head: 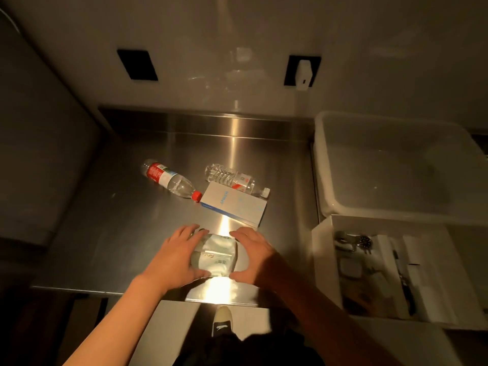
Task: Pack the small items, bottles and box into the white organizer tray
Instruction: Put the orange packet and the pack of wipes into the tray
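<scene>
Steel table (111,233), dim room. Both hands cup a soft pack (217,256) at the front edge: left hand (177,256) and right hand (253,256) curl round its sides. Two bottles (169,179) (236,182) and box (233,207) lie mid-table. Organizer tray (324,260) sits off the right edge, part filled. Best: squeeze evenly, lift level, carry right, drop into a free compartment.

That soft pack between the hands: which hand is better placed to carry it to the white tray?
Probably the right hand: it grips the pack on the side nearer the white organizer tray. The left hand would have to cross over.
</scene>
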Motion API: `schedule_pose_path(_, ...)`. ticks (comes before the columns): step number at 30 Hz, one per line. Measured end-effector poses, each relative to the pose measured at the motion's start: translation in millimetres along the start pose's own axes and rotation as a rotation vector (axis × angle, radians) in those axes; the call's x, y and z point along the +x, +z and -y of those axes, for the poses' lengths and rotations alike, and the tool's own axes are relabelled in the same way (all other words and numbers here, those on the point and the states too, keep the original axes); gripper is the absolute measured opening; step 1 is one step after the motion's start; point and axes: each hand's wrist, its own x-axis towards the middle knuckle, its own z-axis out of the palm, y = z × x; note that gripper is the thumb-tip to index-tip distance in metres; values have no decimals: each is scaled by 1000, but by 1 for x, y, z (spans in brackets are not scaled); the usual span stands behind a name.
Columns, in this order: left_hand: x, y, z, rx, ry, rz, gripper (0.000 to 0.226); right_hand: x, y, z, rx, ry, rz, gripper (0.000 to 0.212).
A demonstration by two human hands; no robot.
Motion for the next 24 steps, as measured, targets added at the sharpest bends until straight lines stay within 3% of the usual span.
schedule_pose_path(4, 0, 11, 23, -25, 24, 35, 115, 17, 25, 10, -94, 91, 187, 119)
schedule_pose_path(8, 4, 23, 40, -52, 53, 56, 121, 28, 47, 14, -180, 143, 258, 130)
schedule_pose_path(19, 11, 39, 51, -205, 127, -24, 75, 30, 71, 7, -203, 201, 217, 105)
schedule_pose_path(24, 12, 36, 48, -245, 114, -54, 75, 29, 60, 8, -169, 167, 155, 101)
